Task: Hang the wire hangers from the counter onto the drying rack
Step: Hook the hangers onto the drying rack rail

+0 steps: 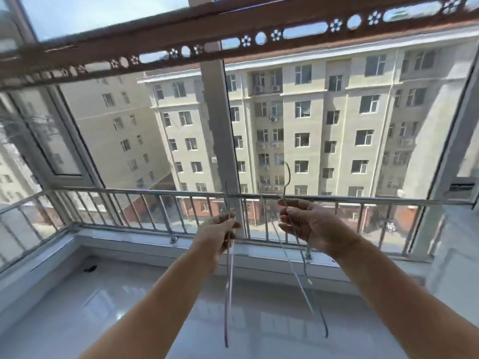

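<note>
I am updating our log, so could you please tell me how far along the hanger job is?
Done: nothing yet; the brown drying rack overhead shows no hangers. In hand: the left hand grips one wire hanger, the right hand holds a second hanger. Left: lifting both onto the rack; the counter shows none waiting.

The left hand (pixel 220 229) holds one wire hanger (pixel 228 294), which hangs down over the bench (pixel 103 307). To the right of it the right hand (pixel 313 226) holds a second hanger (pixel 298 270), and its hook stands up above the fingers. Behind both hands a railing (pixel 145 194) runs along the far edge of the bench with the window (pixel 217 125) behind it, and the drying rack (pixel 233 29) crosses high above the hands.
</note>
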Available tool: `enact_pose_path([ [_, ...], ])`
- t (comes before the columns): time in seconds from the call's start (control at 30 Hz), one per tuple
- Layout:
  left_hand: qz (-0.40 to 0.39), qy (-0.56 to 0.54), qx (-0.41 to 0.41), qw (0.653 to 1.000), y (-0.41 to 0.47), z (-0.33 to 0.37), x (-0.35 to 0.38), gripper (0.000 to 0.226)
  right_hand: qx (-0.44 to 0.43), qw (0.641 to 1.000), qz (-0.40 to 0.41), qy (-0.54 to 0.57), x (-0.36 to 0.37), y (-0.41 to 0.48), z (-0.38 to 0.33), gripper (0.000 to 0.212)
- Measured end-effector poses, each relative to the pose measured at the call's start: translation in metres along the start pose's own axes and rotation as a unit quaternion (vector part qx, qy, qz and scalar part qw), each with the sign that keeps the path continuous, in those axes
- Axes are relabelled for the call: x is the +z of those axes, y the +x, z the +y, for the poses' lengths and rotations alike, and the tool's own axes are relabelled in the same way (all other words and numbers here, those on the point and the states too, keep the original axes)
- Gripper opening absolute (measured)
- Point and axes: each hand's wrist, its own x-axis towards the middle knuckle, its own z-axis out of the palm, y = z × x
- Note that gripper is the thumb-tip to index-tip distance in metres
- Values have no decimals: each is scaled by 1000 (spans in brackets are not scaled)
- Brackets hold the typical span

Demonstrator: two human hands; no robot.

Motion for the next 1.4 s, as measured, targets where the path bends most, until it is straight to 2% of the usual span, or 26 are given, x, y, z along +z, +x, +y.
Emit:
enact_pose_path([
  [0.27, 95, -13, 19, 995, 2, 53, -165, 13, 8, 998, -66, -17, 153, 96, 62, 21],
  [0.57, 158, -44, 54, 985, 42, 113, -290, 19, -1, 990, -133, -36, 284, 198, 83, 22],
  [0.73, 156, -55, 76, 983, 81, 152, -341, 19, -28, 986, -154, -50, 340, 265, 88, 27],
  [0.93, 161, -66, 89, 981, 144, 200, -402, 22, -49, 981, -179, -48, 403, 354, 82, 23],
  [1.4, 161, -83, 185, 966, 260, 309, -532, 18, -125, 969, -205, -67, 538, 506, 66, 20],
])
